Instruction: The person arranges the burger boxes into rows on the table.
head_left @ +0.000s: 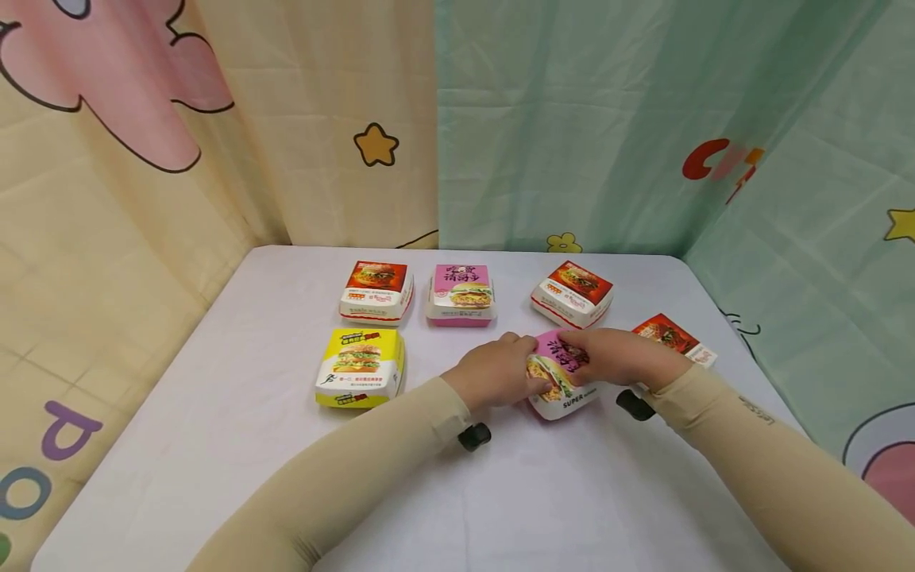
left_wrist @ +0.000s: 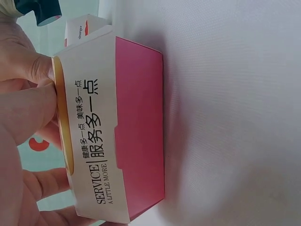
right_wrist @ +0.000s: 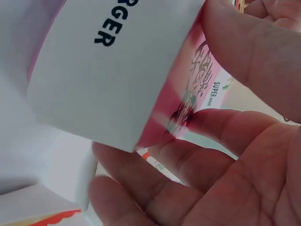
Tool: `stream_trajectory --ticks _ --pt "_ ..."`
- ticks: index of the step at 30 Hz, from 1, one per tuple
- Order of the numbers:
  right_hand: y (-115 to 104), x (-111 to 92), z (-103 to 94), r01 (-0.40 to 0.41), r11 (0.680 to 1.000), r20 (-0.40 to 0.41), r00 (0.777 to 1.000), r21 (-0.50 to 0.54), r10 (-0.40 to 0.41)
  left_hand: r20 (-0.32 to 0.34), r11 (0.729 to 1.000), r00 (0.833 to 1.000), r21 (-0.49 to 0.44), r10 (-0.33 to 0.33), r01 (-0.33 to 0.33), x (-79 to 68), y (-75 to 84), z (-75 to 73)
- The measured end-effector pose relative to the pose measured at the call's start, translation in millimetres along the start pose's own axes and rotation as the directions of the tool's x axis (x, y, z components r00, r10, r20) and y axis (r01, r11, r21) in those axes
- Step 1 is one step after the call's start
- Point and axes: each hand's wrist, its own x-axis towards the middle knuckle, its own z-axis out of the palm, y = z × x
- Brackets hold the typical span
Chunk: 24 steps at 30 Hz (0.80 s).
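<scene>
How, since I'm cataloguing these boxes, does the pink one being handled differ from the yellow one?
The pink box has the left hand and right hand on it; no hand touches the yellow box. The pink box is turned askew; the yellow box sits nearly square to the person. Both carry a burger picture.

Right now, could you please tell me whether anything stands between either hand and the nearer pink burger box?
Nothing visible does: the left hand and the right hand both touch the nearer pink burger box directly.
</scene>
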Motion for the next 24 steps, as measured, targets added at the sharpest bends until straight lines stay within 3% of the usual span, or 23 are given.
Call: stream_trajectory --ticks 8,24 --pt "-9 6 0.4 -0.04 0.999 0.009 0.999 0.021 0.04 -0.022 0.999 0.999 -0.026 -0.047 0.047 -10.8 -4.6 0.3" --pt "-20 23 6.6 0.015 0.997 -0.034 0.999 0.08 -0.013 -0.096 0.995 0.992 -0.063 -0.083 0.077 -24.8 -21.2 5.2"
